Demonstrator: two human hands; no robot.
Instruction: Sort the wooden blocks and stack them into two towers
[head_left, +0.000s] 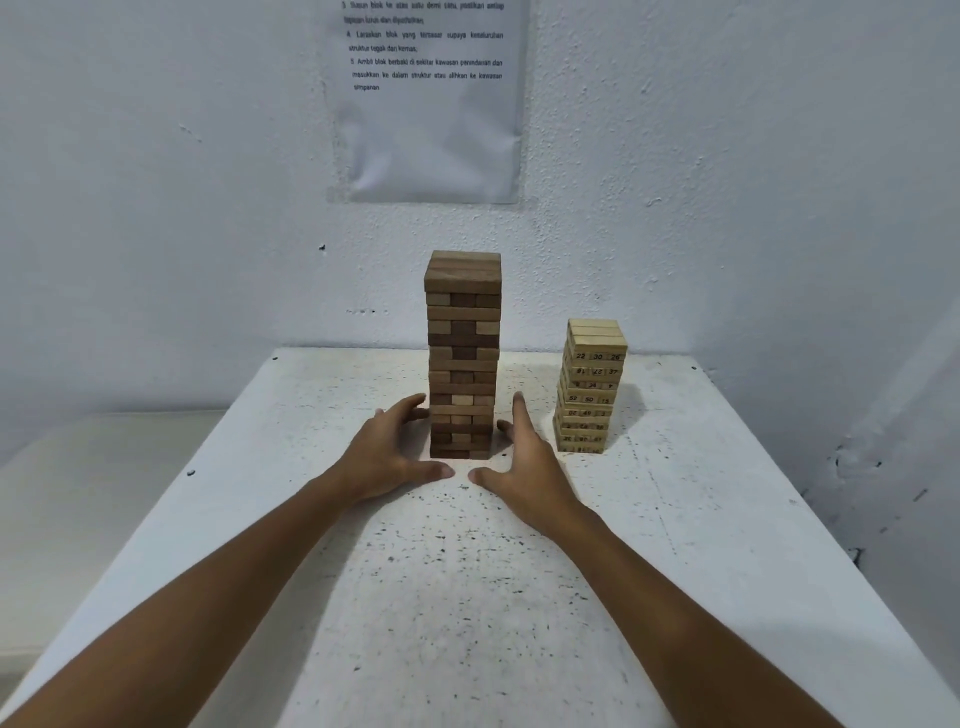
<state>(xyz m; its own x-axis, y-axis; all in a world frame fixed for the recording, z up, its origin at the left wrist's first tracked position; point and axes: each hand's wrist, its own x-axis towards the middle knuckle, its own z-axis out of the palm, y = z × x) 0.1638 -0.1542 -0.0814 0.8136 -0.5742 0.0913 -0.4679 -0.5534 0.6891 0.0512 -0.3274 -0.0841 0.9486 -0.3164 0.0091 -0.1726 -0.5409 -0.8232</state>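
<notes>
Table (675, 519): both towers stand near its far edge. Dark tower (463, 353), taller, layers slightly uneven; pale tower (589, 387) just right of it, leaning a little, I judge. My left hand (387, 460) and right hand (524, 467) flank the dark tower's base, fingers straight, holding nothing, left fingertips touching it. Risk: an uneven squeeze topples it into the pale tower.

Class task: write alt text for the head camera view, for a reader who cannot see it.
A person's left hand and right hand, fingers straight, flank the base of a tall dark wooden block tower on a speckled white table. A shorter, paler tower of numbered blocks stands to its right; a printed sheet hangs on the wall behind.
</notes>
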